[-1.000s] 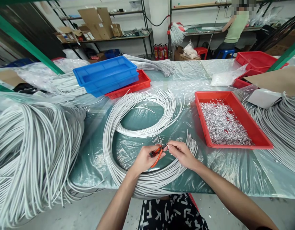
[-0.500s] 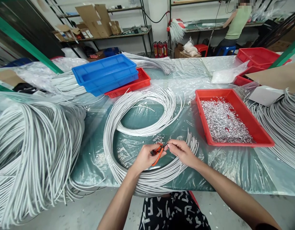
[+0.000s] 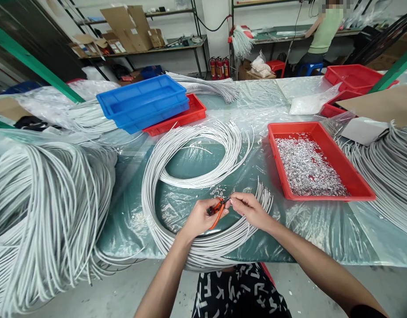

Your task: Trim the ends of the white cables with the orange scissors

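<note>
My left hand (image 3: 205, 214) is closed around orange-handled pliers (image 3: 219, 214), whose dark jaws point right toward my other hand. Thumb and fingers of my right hand (image 3: 248, 208) pinch what looks like a cable end at the jaw tips; the fingers hide most of it. Both hands are over the near side of a large coil of grey-white cables (image 3: 150, 194) on the table. Loose cable ends (image 3: 265, 194) fan out just beyond my right hand. Small clear or metallic bits (image 3: 218, 191) lie on the table sheet behind the pliers.
A red tray (image 3: 359, 187) of small shiny pieces stands to the right. Large cable bundles (image 3: 58, 212) hang at left; more cables (image 3: 392, 176) lie at far right. A blue tray (image 3: 140, 95) rests on a red one behind the coil. Another person (image 3: 325, 35) is at the back bench.
The view has shifted very slightly. Both hands and the pliers stay in practically the same place over the coil, with the same grip.
</note>
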Tool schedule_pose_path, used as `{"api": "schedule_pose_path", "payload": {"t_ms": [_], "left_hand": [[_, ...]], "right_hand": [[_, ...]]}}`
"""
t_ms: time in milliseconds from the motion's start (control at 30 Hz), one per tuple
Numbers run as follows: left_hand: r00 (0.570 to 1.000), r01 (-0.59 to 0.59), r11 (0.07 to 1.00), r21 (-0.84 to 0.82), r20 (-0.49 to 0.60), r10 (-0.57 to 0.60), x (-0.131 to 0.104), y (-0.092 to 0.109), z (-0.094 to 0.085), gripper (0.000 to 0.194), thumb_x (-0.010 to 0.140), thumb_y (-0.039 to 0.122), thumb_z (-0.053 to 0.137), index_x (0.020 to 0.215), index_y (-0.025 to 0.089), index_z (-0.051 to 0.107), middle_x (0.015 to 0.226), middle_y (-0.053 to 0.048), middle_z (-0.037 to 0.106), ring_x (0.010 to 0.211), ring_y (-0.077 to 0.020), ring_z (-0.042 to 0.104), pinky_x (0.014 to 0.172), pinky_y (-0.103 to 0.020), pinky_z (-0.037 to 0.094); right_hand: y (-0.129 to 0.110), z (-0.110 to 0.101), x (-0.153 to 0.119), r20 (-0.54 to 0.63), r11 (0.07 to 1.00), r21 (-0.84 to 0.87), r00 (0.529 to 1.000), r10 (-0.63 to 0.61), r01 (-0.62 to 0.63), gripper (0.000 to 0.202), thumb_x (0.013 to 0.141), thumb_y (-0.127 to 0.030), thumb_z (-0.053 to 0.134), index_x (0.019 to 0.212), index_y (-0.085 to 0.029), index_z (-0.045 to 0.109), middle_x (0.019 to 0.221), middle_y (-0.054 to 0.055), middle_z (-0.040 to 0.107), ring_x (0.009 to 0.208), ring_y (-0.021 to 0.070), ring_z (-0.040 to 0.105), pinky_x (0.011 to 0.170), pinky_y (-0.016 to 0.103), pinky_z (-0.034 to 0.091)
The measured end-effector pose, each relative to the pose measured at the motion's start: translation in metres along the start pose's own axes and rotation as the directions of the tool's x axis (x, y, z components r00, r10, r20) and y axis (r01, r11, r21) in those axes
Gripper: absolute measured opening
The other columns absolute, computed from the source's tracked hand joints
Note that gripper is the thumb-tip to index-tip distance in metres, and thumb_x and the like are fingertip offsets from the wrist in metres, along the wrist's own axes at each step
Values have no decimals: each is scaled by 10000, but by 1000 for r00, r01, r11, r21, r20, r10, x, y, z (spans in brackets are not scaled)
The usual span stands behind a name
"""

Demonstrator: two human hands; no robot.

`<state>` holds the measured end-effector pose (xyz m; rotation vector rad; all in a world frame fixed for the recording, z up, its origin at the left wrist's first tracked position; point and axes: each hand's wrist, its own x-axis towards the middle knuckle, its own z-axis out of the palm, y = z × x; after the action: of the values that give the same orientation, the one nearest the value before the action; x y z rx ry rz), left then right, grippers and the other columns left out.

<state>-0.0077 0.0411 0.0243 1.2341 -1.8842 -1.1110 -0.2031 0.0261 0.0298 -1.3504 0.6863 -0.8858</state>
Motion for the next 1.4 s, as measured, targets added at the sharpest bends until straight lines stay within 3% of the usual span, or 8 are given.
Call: {"api": "schedule_pose_path", "payload": {"t_ms": [533, 833, 967, 1267, 1400], "left_hand": [[999, -24, 1000, 16, -26, 24, -1, 1, 1, 354, 826, 321, 687, 627, 145, 453, 613, 50, 327, 603, -88, 279, 544, -205, 246], [1000, -8, 1000, 17, -22, 9, -2, -2, -1, 367, 832, 400, 675, 640, 126, 525, 595, 46, 341, 589, -88, 279, 533, -207, 246], [1000, -23, 1000, 8, -10, 23, -2, 0, -2, 378, 837, 388, 673, 613, 130, 511, 583, 48, 338, 578, -84, 281, 525, -207, 244], [999, 10, 997, -83, 36, -7, -4, 2, -2, 327, 833, 357, 689, 638, 124, 567, 556, 33, 496, 532, -83, 409, 518, -202, 312], [999, 14, 996, -93, 43, -10, -4, -2, -1, 323, 830, 360, 696, 650, 119, 579, 553, 29, 514, 520, -81, 427, 506, -200, 312]], "right_hand": [[-4, 0, -2, 15, 994, -106, 1000, -13, 15, 421, 963, -492, 498, 826, -129, 662, 613, -49, 351, 537, 88, 266, 504, 240, 204], [3, -7, 2, 34, 1000, -22, 999, 17, -16, 413, 929, -516, 550, 848, -129, 671, 580, -35, 460, 514, 94, 406, 481, 220, 299], [0, -8, 2, 5, 996, -83, 999, -34, 34, 373, 920, -485, 582, 838, -133, 675, 619, -20, 512, 537, 96, 422, 505, 224, 306], [-8, -4, -2, -44, 974, -196, 991, -127, 116, 274, 925, -364, 598, 751, -153, 618, 659, 1, 572, 590, 112, 469, 557, 237, 366], [-9, 0, -5, -100, 921, -334, 964, -248, 202, 232, 918, -306, 593, 732, -167, 600, 659, 0, 556, 567, 113, 443, 527, 244, 354]]}}
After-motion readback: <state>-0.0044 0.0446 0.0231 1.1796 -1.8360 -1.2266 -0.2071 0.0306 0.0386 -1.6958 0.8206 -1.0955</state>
